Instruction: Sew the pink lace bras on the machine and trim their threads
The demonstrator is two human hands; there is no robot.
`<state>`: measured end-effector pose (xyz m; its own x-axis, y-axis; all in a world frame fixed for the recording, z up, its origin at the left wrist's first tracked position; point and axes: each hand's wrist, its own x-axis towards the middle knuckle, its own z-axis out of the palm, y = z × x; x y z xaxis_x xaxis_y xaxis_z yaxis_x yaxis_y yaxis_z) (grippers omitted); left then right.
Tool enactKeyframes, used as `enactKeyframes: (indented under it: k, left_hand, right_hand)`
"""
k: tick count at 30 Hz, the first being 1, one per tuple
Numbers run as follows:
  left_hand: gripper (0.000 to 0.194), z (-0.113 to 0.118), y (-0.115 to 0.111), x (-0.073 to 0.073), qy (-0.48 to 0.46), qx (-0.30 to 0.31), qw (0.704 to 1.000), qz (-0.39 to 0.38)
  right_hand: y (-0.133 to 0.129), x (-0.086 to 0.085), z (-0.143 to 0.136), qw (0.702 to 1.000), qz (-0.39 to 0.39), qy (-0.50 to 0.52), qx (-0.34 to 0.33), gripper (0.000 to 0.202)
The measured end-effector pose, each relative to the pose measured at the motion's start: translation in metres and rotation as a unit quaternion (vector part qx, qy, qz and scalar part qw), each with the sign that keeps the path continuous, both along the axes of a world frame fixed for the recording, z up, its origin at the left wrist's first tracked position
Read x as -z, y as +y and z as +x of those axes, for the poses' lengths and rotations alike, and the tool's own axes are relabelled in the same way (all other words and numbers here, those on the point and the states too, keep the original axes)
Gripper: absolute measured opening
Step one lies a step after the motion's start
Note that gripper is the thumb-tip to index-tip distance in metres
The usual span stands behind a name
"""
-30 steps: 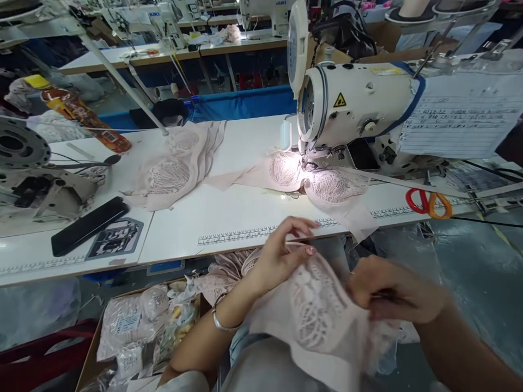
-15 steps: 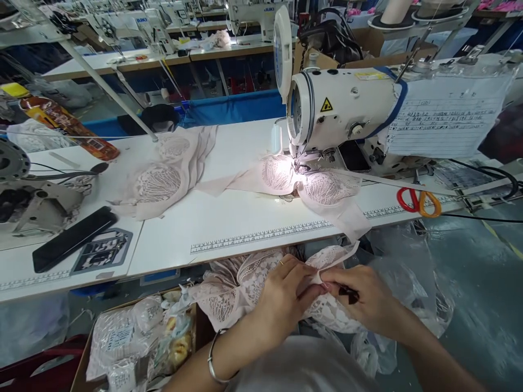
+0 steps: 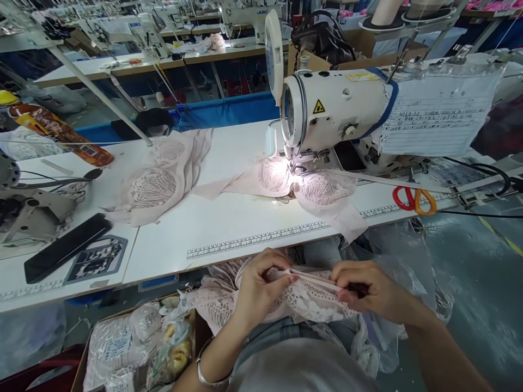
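Note:
Above my lap, my left hand (image 3: 263,286) and my right hand (image 3: 365,288) pinch a pale pink lace bra (image 3: 316,299). A narrow edge of it runs taut between the fingers, its lace cup hanging below. Something dark shows under my right fingers, too hidden to name. More lace bra pieces (image 3: 218,307) bunch to the left of my left hand. Another pink lace bra (image 3: 321,189) lies under the needle of the lit sewing machine (image 3: 335,109), one wing drooping over the table's front edge.
A stack of bra pieces (image 3: 153,188) lies on the white table (image 3: 163,245), with a black phone (image 3: 65,247) and a drink bottle (image 3: 61,133) further left. Scissors (image 3: 414,200) rest at the right. A box of wrapped packets (image 3: 126,343) stands below the table.
My hands have moved apart, left hand to the left and right hand slightly right, drawing the bra edge straight between them. The loose strip end that stuck up is gone from view.

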<state>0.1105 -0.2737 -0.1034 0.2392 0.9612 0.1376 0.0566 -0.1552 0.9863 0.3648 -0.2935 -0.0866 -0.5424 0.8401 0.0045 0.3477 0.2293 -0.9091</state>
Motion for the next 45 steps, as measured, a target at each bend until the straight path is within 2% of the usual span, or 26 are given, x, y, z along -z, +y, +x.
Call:
enactKeyframes:
  k: [2,5,12,17,24,28,32,34,36,38,39,40,42,43,45]
  left_hand:
    - [0.011,-0.007,0.003,0.002,-0.025,-0.012,1.000,-0.009]
    - [0.011,-0.015,0.004,0.007,-0.023,-0.038,0.999,-0.006]
    - [0.005,-0.021,-0.001,0.016,0.028,-0.084,0.994,0.062]
    - [0.004,-0.019,-0.002,0.020,0.048,-0.099,0.989,0.101]
    - [0.005,-0.018,0.000,0.025,0.051,-0.118,0.989,0.080]
    - [0.005,-0.016,-0.001,0.029,0.020,-0.112,0.992,0.051]
    - [0.007,-0.019,0.000,0.028,-0.027,-0.085,0.996,0.018]
    - [0.012,-0.022,0.003,0.020,-0.045,-0.018,0.999,-0.009]
    - [0.022,-0.023,0.007,0.007,-0.028,0.093,0.995,-0.023]
    - [0.048,-0.017,0.008,-0.006,0.014,0.196,0.980,0.002]
    - [0.056,-0.011,0.008,-0.011,0.034,0.225,0.974,0.027]
    - [0.053,-0.004,0.008,-0.015,0.049,0.233,0.970,0.051]
    - [0.024,0.011,0.006,-0.017,0.053,0.215,0.971,0.091]
    - [0.018,0.017,0.005,-0.016,0.047,0.198,0.974,0.101]
    - [0.025,0.025,0.004,-0.013,0.028,0.171,0.979,0.106]
  right_hand:
    - [0.002,-0.004,0.009,0.999,-0.033,0.009,-0.003,0.040]
    - [0.004,-0.005,0.017,0.999,-0.020,-0.010,0.027,0.037]
    - [0.004,0.000,0.013,0.983,0.119,-0.038,0.133,0.024]
    - [0.003,0.006,0.003,0.959,0.194,-0.046,0.203,0.029]
    - [0.003,0.010,-0.002,0.944,0.167,-0.123,0.257,0.014]
    - [0.008,0.004,0.000,0.955,0.154,-0.104,0.233,0.020]
    - [0.015,-0.014,0.011,0.978,0.087,-0.038,0.185,0.022]
    - [0.018,-0.025,0.017,0.989,0.054,-0.001,0.139,0.022]
    - [0.020,-0.036,0.016,0.996,0.029,0.011,0.085,0.022]
    - [0.020,-0.043,0.006,0.998,0.025,-0.008,0.051,0.019]
    - [0.020,-0.045,-0.002,0.998,0.029,-0.026,0.045,0.016]
    - [0.019,-0.046,-0.010,0.997,0.036,-0.043,0.044,0.014]
    - [0.018,-0.045,-0.025,0.996,0.046,-0.070,0.041,0.012]
    - [0.017,-0.044,-0.030,0.995,0.048,-0.076,0.038,0.012]
    - [0.016,-0.039,-0.032,0.995,0.046,-0.083,0.038,0.010]
